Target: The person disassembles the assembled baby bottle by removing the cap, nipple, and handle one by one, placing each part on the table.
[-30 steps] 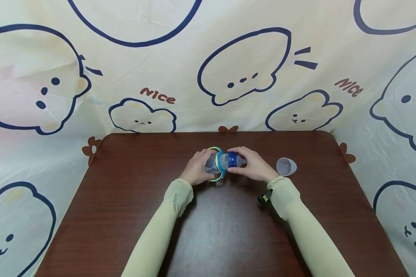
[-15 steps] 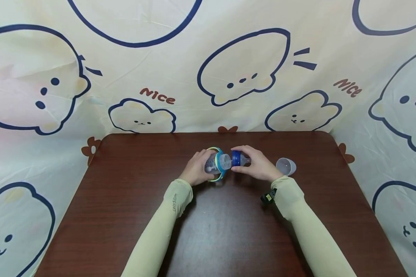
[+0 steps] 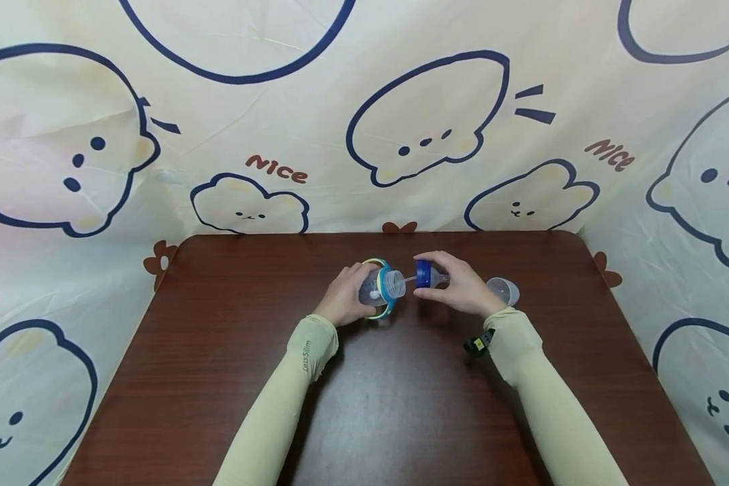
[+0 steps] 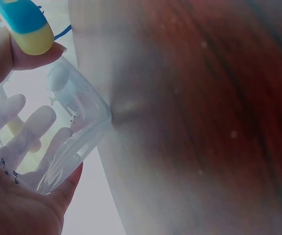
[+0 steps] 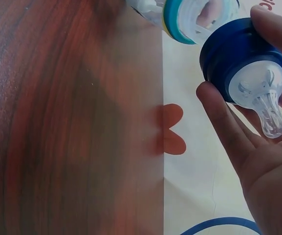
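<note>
A clear baby bottle (image 3: 370,291) lies tilted on its side, mouth to the right. A blue-and-yellow handle ring (image 3: 384,283) circles its neck. My left hand (image 3: 343,295) grips the bottle's body, thumb and fingers round it. Inside, a whitish ball (image 4: 58,78) shows through the wall. Thumb and fingertips of my right hand (image 3: 464,289) pinch a dark blue screw collar (image 3: 423,274) by its rim. A clear nipple (image 5: 270,115) sticks out of the collar towards the right palm. Between collar and bottle mouth, now apart, runs a thin straw (image 3: 410,279).
A translucent cup-shaped cover (image 3: 507,289) lies on its side by the right wrist, partly hidden by it. The brown table (image 3: 376,412) ends at the back against a cartoon-printed curtain (image 3: 316,121).
My right hand has drawn the collar and nipple off the bottle mouth, moving right and baring the neck and straw. The left hand and bottle have stayed in place.
</note>
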`<state>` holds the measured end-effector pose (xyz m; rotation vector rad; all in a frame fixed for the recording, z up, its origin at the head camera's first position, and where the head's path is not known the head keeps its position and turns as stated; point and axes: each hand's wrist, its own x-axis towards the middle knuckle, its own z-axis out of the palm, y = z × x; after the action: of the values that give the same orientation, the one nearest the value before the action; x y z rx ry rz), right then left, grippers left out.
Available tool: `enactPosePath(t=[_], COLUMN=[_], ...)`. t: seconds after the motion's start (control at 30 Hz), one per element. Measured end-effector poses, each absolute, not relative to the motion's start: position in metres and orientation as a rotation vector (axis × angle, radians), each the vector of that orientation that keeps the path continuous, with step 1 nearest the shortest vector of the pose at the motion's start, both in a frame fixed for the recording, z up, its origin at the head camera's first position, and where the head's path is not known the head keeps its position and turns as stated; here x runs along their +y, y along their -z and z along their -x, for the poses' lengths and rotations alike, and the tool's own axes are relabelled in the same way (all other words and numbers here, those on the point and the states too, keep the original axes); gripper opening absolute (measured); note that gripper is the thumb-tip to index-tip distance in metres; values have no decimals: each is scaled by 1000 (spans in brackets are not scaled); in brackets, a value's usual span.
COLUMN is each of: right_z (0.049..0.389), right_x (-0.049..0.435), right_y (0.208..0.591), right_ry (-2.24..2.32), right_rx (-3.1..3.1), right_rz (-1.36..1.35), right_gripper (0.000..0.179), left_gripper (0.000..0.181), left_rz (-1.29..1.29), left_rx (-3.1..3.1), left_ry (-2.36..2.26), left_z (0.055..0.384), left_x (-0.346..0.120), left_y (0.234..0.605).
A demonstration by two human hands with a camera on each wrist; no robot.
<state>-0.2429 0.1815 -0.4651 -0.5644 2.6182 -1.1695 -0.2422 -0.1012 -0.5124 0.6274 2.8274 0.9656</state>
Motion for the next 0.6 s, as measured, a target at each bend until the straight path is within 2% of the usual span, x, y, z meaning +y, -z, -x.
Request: enactPosePath(t=[0.6], right_z=[239], right_x=[194], right_y=[452], right_ry=[1244], right_rx=[2632], right_rz=[523], right_gripper=[70], left_gripper=[82], left_rz=[-644], left_rx=[2839], left_ry=[-956], left_z=[241], left_x=[-102], left_y=[512])
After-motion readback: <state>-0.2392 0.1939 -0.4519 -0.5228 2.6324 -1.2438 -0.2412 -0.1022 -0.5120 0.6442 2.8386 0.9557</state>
